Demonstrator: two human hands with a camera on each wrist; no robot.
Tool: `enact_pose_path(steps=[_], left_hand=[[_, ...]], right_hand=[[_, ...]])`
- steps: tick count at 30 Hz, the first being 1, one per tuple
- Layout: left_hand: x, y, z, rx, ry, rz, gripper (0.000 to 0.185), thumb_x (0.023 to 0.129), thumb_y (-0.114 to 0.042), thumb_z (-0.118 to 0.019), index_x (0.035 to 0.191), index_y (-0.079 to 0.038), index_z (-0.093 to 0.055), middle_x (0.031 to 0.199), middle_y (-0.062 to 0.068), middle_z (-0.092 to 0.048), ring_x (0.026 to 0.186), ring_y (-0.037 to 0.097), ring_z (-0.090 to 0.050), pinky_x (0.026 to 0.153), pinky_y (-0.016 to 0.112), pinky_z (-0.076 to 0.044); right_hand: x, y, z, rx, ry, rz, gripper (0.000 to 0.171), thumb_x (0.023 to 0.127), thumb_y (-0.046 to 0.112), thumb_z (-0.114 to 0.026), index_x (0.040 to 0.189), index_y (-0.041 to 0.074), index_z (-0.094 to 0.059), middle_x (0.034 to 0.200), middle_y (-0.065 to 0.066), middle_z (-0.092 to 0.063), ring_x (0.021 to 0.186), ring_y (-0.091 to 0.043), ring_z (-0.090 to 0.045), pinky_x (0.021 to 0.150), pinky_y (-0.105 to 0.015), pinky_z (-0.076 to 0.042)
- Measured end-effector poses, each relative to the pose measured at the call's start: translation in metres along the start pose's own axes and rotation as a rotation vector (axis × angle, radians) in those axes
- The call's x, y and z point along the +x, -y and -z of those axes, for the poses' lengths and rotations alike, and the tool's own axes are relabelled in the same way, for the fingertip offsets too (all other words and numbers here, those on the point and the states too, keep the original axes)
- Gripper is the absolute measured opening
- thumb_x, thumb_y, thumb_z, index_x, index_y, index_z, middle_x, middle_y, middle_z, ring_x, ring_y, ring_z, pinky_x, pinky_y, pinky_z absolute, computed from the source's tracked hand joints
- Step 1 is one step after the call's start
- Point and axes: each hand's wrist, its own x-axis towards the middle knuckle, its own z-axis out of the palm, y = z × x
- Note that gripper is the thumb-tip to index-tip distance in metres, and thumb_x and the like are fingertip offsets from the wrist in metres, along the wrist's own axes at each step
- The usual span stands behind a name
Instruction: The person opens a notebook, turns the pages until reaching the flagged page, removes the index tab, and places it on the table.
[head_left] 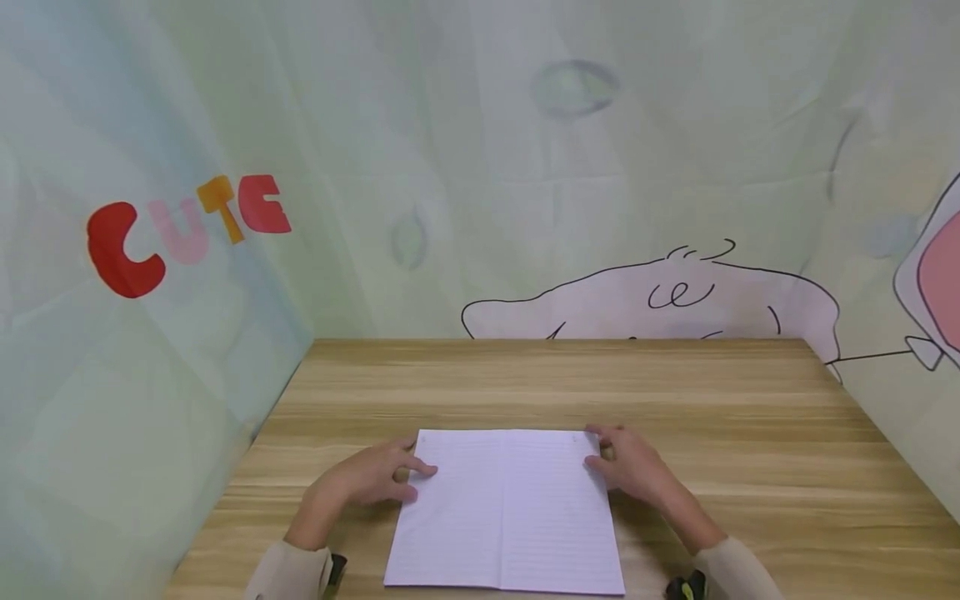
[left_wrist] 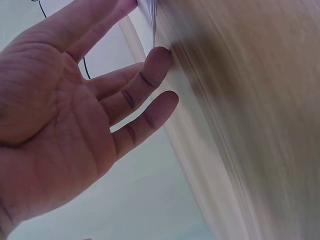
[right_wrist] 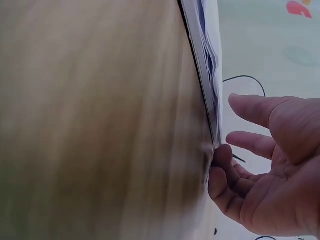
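Note:
An open notebook (head_left: 558, 517) with lined white pages lies flat on the wooden table, its centre fold running toward the wearer. My left hand (head_left: 375, 475) is at its left edge, index fingertip over the page and thumb beside the margin. In the left wrist view the fingers of that hand (left_wrist: 75, 95) are spread and loosely bent, close to the page edges. At the upper right corner is my right hand (head_left: 633, 467), thumb over the page margin. The right wrist view shows this hand's lower fingertips (right_wrist: 218, 182) against the notebook's side (right_wrist: 207, 75), the thumb apart from the pages.
The wooden table (head_left: 562, 379) extends behind the notebook and to both sides. A pale printed curtain (head_left: 480, 167) hangs behind it and along the sides, with coloured letters at left and a line-drawn animal at the back. Dark bands show at both sleeve cuffs.

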Motion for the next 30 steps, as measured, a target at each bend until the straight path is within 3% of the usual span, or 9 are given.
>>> enact_pose_path(steps=[3, 13, 21, 30], left_hand=[[0.000, -0.002, 0.000, -0.005, -0.004, -0.004, 0.036, 0.086, -0.016, -0.077, 0.122, -0.010, -0.073, 0.149, 0.037, -0.035, 0.133, 0.052, -0.041, 0.104, 0.061, -0.037], [-0.001, -0.004, 0.000, -0.010, -0.006, 0.003, 0.037, 0.086, -0.015, -0.077, 0.121, -0.009, -0.073, 0.148, 0.038, -0.035, 0.131, 0.050, -0.043, 0.103, 0.061, -0.038], [0.001, -0.003, -0.002, -0.026, -0.004, 0.034, 0.037, 0.086, -0.016, -0.078, 0.122, -0.010, -0.073, 0.150, 0.037, -0.034, 0.135, 0.053, -0.038, 0.106, 0.062, -0.034], [-0.001, 0.000, -0.001, -0.019, -0.004, 0.014, 0.038, 0.087, -0.017, -0.076, 0.124, -0.012, -0.072, 0.150, 0.036, -0.034, 0.133, 0.050, -0.041, 0.103, 0.061, -0.037]], right_hand=[[0.002, -0.005, 0.001, -0.001, 0.011, -0.011, 0.053, 0.088, 0.014, -0.077, 0.136, 0.002, -0.059, 0.109, -0.019, -0.067, 0.099, -0.030, -0.062, 0.081, -0.046, -0.051], [0.002, -0.010, 0.007, 0.080, 0.034, -0.035, 0.052, 0.087, 0.018, -0.078, 0.134, 0.006, -0.062, 0.111, -0.018, -0.065, 0.097, -0.028, -0.061, 0.079, -0.046, -0.051], [0.004, -0.010, 0.010, 0.118, -0.025, -0.045, 0.038, 0.091, 0.015, -0.074, 0.128, 0.011, -0.066, 0.119, -0.014, -0.063, 0.103, -0.029, -0.058, 0.082, -0.044, -0.049], [0.007, -0.005, 0.010, 0.268, -0.036, -0.100, 0.020, 0.090, 0.011, -0.075, 0.104, 0.004, -0.064, 0.092, -0.004, -0.066, 0.079, -0.018, -0.057, 0.065, -0.028, -0.049]])
